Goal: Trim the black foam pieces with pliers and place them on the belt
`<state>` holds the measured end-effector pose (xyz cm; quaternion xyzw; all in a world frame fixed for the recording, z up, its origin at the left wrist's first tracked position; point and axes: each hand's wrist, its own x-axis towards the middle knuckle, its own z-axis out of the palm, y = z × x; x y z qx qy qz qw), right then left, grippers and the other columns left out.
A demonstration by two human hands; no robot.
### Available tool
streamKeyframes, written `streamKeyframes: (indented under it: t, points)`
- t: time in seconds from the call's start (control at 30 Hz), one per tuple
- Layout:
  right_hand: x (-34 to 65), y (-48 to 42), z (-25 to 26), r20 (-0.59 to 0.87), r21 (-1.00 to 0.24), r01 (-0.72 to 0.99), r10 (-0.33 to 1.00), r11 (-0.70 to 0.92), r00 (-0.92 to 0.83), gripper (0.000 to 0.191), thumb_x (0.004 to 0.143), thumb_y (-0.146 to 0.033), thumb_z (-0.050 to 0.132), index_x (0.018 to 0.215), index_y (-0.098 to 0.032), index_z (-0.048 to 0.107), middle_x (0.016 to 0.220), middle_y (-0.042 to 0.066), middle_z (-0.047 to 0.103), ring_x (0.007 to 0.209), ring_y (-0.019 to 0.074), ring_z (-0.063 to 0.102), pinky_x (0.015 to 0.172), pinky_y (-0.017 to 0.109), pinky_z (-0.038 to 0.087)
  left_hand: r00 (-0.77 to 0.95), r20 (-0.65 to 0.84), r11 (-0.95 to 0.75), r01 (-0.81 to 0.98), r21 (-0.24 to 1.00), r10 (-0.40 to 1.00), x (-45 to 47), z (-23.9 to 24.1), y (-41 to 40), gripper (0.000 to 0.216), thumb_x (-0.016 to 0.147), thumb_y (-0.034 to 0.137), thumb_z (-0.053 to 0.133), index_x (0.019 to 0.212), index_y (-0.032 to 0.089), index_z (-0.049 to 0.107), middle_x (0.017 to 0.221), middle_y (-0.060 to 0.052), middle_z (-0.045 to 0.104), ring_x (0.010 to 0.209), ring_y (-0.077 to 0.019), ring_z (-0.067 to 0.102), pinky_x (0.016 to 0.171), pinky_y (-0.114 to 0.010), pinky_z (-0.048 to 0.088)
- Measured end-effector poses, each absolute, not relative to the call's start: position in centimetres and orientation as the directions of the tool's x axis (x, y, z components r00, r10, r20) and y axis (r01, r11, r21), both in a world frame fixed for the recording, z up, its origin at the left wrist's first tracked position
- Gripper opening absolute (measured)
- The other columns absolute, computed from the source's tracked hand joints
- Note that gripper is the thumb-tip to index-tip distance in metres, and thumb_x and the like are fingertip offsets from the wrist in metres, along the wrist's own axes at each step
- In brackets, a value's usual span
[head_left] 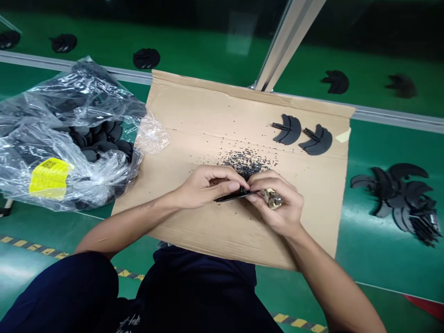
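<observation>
Over the cardboard, my left hand pinches a thin black plastic part between thumb and fingers. My right hand meets it at the part's right end, fingers closed. Tucked in my right palm is a shiny gold-coloured metal piece; its kind is not clear, and the fingers cover much of it. The part's shape is seen nearly edge-on. Just beyond my hands lies a heap of small black shavings, scattered outward over the cardboard.
A clear plastic bag of black discs, with a yellow label, lies left. Two curved black parts rest at the cardboard's upper right. A pile of black parts lies right. A metal frame borders the far side.
</observation>
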<state>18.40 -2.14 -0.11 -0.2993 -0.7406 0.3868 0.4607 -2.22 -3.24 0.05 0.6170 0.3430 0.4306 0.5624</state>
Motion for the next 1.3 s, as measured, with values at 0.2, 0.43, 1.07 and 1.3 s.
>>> streamKeyframes:
  t: [0.2, 0.43, 1.07, 1.3]
  points:
    - [18.3, -2.0, 0.0, 0.414, -0.879, 0.018, 0.782, 0.476, -0.465, 0.016, 0.092, -0.036, 0.071, 0.087, -0.021, 0.067, 0.081, 0.005, 0.070, 0.074, 0.0171, 0.067, 0.066, 0.031, 0.055, 0.465, 0.095, -0.027, -0.151, 0.988, 0.880, -2.7, 0.1, -2.9, 0.018, 0.085, 0.033, 0.079, 0.088, 0.015, 0.078, 0.086, -0.008, 0.075, 0.078, -0.0128, 0.071, 0.069, -0.022, 0.058]
    - [18.1, -2.1, -0.4, 0.424, -0.864, 0.061, 0.788, 0.499, -0.446, 0.016, 0.091, -0.034, 0.071, 0.085, -0.020, 0.066, 0.078, 0.004, 0.070, 0.069, 0.0163, 0.066, 0.061, 0.030, 0.054, 0.465, 0.065, -0.023, -0.097, 0.995, 0.883, -2.7, 0.0, -2.7, 0.025, 0.087, 0.039, 0.077, 0.087, 0.014, 0.077, 0.082, -0.007, 0.074, 0.075, -0.0123, 0.070, 0.066, -0.021, 0.056]
    - [20.0, -0.2, -1.2, 0.440, -0.514, 0.530, 0.738, 0.674, -0.511, 0.011, 0.089, -0.017, 0.059, 0.097, -0.019, 0.066, 0.083, 0.006, 0.070, 0.071, 0.0189, 0.063, 0.063, 0.032, 0.050, 0.252, 0.470, -0.524, 0.221, 0.823, 0.846, -2.6, -1.2, -2.7, 0.027, 0.086, 0.024, 0.078, 0.113, 0.020, 0.075, 0.097, -0.005, 0.071, 0.089, -0.0126, 0.067, 0.076, -0.024, 0.057]
    - [20.0, -0.4, -1.6, 0.433, -0.457, 0.535, 0.703, 0.711, -0.564, 0.011, 0.091, -0.020, 0.059, 0.096, -0.020, 0.068, 0.078, 0.006, 0.071, 0.067, 0.0180, 0.064, 0.062, 0.030, 0.049, 0.277, 0.504, -0.562, 0.198, 0.803, 0.818, -2.6, -1.4, -2.8, 0.032, 0.085, 0.025, 0.079, 0.117, 0.021, 0.074, 0.096, -0.006, 0.071, 0.088, -0.0129, 0.067, 0.075, -0.025, 0.057]
